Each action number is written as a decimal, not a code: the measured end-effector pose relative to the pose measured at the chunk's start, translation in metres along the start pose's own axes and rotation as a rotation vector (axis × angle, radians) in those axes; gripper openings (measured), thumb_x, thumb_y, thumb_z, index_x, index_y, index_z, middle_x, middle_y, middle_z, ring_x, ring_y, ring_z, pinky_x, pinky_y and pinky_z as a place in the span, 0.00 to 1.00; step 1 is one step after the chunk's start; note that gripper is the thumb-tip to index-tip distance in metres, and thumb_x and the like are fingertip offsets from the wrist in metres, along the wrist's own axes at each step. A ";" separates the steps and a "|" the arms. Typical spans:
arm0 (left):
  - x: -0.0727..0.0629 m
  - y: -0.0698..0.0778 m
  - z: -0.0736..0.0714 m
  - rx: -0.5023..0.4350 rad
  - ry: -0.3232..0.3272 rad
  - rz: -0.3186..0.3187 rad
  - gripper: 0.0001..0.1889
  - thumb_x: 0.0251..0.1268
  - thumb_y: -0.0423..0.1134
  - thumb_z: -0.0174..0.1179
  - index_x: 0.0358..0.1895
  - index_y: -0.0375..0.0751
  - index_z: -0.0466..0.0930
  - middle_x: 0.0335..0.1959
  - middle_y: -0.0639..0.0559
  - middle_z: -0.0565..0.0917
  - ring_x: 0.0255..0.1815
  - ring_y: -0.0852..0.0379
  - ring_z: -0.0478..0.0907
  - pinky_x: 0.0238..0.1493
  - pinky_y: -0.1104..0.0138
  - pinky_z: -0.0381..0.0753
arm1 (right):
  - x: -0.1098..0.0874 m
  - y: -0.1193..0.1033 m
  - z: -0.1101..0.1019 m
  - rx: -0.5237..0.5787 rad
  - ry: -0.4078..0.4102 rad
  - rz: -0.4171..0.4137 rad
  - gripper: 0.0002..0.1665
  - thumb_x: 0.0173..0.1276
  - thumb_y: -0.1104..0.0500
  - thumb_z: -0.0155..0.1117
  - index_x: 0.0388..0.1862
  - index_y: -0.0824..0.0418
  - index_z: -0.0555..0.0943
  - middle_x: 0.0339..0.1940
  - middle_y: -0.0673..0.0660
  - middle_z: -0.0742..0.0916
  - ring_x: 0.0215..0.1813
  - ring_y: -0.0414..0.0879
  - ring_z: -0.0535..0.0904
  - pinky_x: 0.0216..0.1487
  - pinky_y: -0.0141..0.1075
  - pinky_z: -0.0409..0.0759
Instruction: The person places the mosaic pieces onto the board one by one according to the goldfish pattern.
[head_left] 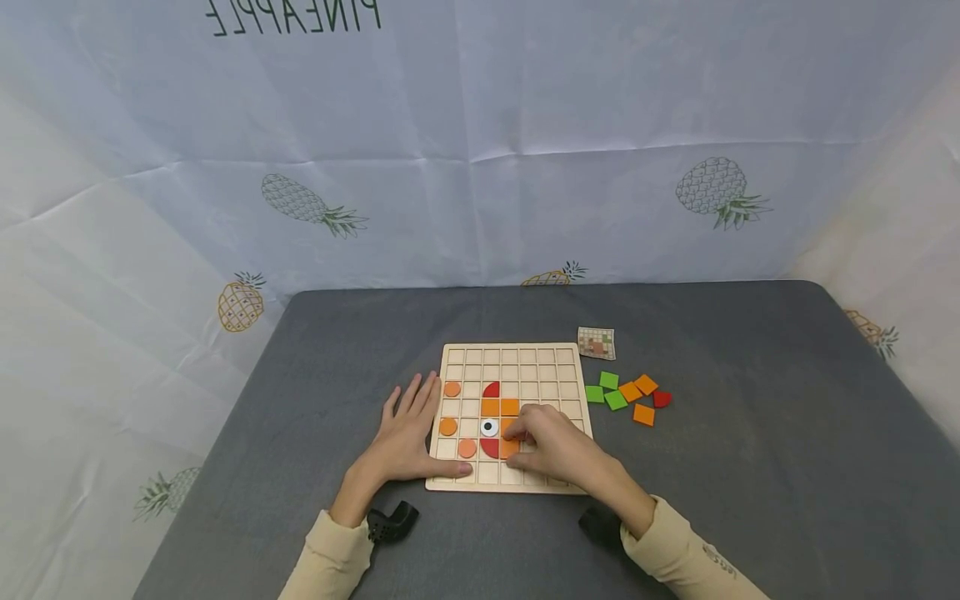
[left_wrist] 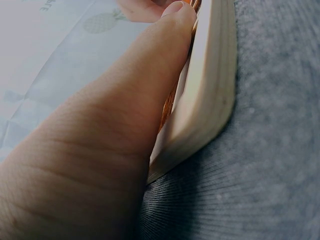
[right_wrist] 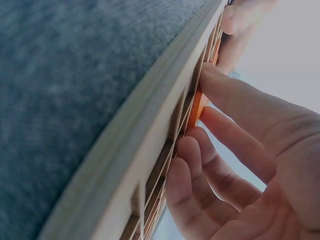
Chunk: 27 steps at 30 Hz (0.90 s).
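A wooden grid board lies on the table. My left hand rests at its left side, fingers spread and straight, thumb over the near left corner. Over the board's middle, my right hand pinches an orange square tile between thumb and index finger, low against the grid. Beside it are a white eye disc, a red quarter-round tile above, another red quarter-round tile below, and more orange squares. Orange discs sit in cells on the left. The right fingers partly cover the orange column.
Right of the board lie loose green squares, orange squares and a red piece. A small pattern card lies by the board's far right corner. The grey tablecloth runs back to a pineapple-print curtain.
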<state>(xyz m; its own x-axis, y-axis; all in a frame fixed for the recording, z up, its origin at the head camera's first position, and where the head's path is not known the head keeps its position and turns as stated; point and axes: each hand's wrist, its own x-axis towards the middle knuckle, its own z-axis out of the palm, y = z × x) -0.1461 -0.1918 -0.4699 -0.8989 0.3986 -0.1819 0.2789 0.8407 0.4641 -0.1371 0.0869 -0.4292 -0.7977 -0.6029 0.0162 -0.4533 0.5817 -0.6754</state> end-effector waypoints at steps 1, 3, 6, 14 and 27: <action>0.000 0.000 0.000 0.000 0.001 0.001 0.77 0.48 0.75 0.72 0.90 0.34 0.37 0.93 0.36 0.40 0.94 0.31 0.34 0.87 0.30 0.32 | 0.000 0.000 0.000 0.000 0.001 0.000 0.13 0.61 0.65 0.84 0.45 0.65 0.94 0.34 0.53 0.89 0.34 0.38 0.74 0.35 0.27 0.72; 0.000 0.000 0.000 -0.002 0.005 0.002 0.77 0.48 0.75 0.72 0.90 0.34 0.37 0.93 0.36 0.40 0.94 0.31 0.34 0.87 0.30 0.33 | 0.000 0.000 0.000 0.000 0.001 0.001 0.13 0.61 0.65 0.84 0.45 0.65 0.94 0.35 0.53 0.89 0.34 0.38 0.74 0.35 0.27 0.72; 0.000 0.000 0.000 -0.005 0.014 0.005 0.77 0.48 0.74 0.73 0.90 0.34 0.38 0.93 0.36 0.41 0.93 0.31 0.35 0.87 0.30 0.33 | 0.000 0.000 0.000 -0.002 0.002 0.003 0.14 0.61 0.65 0.84 0.46 0.66 0.94 0.36 0.53 0.90 0.35 0.38 0.75 0.36 0.27 0.73; 0.000 -0.001 0.002 -0.003 0.024 0.003 0.76 0.48 0.74 0.72 0.90 0.34 0.39 0.93 0.36 0.42 0.93 0.31 0.36 0.87 0.30 0.34 | -0.001 -0.002 0.001 -0.009 0.003 0.016 0.14 0.61 0.65 0.84 0.46 0.66 0.94 0.37 0.54 0.91 0.36 0.39 0.76 0.37 0.27 0.75; 0.001 0.000 0.001 0.007 0.004 0.001 0.77 0.49 0.75 0.72 0.90 0.34 0.37 0.93 0.36 0.40 0.94 0.31 0.34 0.87 0.30 0.33 | -0.001 -0.002 0.002 -0.026 0.019 0.020 0.12 0.61 0.65 0.84 0.44 0.65 0.94 0.35 0.54 0.90 0.34 0.39 0.72 0.34 0.27 0.70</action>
<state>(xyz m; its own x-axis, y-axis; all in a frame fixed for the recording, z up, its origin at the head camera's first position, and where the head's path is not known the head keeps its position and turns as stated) -0.1467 -0.1916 -0.4708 -0.8998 0.3984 -0.1778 0.2825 0.8426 0.4585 -0.1352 0.0852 -0.4297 -0.8139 -0.5807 0.0169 -0.4471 0.6075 -0.6566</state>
